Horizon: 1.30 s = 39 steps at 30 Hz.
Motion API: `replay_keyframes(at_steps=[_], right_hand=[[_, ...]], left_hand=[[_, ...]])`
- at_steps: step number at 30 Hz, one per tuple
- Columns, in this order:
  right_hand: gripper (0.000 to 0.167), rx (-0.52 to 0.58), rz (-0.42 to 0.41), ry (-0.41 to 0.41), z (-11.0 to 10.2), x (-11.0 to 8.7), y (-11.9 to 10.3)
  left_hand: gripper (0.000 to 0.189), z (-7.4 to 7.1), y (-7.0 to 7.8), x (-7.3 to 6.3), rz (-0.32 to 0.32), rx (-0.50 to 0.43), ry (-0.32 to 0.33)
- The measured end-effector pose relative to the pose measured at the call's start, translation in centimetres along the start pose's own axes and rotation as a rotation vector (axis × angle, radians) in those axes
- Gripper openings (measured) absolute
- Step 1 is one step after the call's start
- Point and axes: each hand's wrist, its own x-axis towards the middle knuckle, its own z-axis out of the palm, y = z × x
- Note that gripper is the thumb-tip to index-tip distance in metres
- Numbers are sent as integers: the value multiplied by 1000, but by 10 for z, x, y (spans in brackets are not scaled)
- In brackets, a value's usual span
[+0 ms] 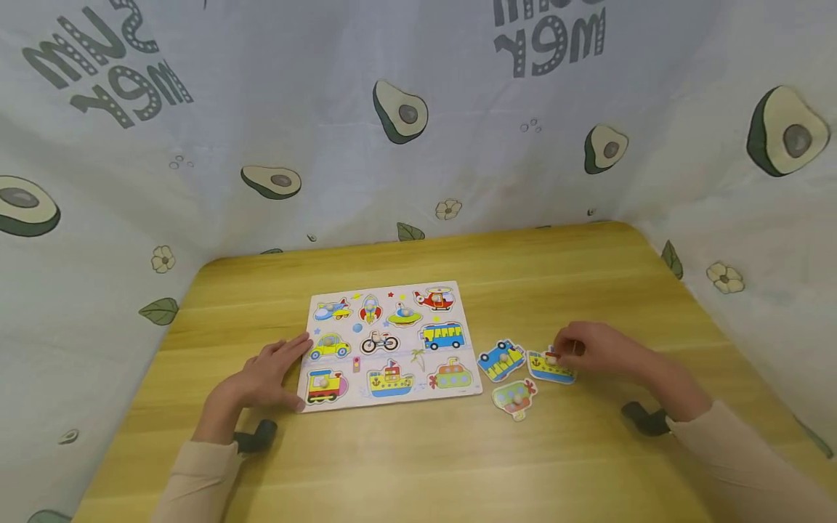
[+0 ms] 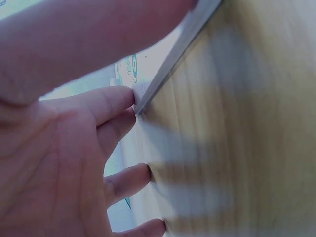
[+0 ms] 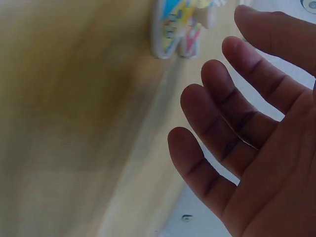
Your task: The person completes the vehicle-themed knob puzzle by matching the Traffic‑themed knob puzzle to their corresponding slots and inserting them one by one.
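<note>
A wooden peg puzzle board (image 1: 418, 388) with printed vehicles lies on the table. My left hand (image 1: 268, 374) touches its left edge, thumb near the front corner and fingers spread; the left wrist view shows fingertips against the edge. Beyond the board's right side lie three loose knobbed pieces: a blue and yellow bus piece (image 1: 502, 360), a ship piece (image 1: 549, 369) and a green submarine piece (image 1: 515, 396). My right hand (image 1: 598, 352) is over the ship piece, partly covering it. In the right wrist view its fingers are loosely extended, apart from the piece's knob.
The wood-grain table (image 1: 405, 465) has a patterned cloth (image 1: 314, 116) hanging behind it and at its sides. Dark straps (image 1: 646, 419) hang at both wrists. Knobbed pieces such as the train (image 1: 327, 386) and the car (image 1: 330, 346) sit in the board.
</note>
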Motion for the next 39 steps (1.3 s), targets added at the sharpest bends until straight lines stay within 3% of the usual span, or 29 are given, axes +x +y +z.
replay_keyframes(at_steps=[6,17,30,39], right_hand=[[16,23,18,1,13,-10,6],[21,10,61,46,17,-8,3],[8,53,130,84,22,0,-5],[6,-2,88,94,21,3,-3]], left_hand=[[105,0,0,-3,2,1,-1],[103,1,2,1,14,11,-5],[102,-1,3,1,5,3,-4],[103,-1,2,1,-8,-7,-6]])
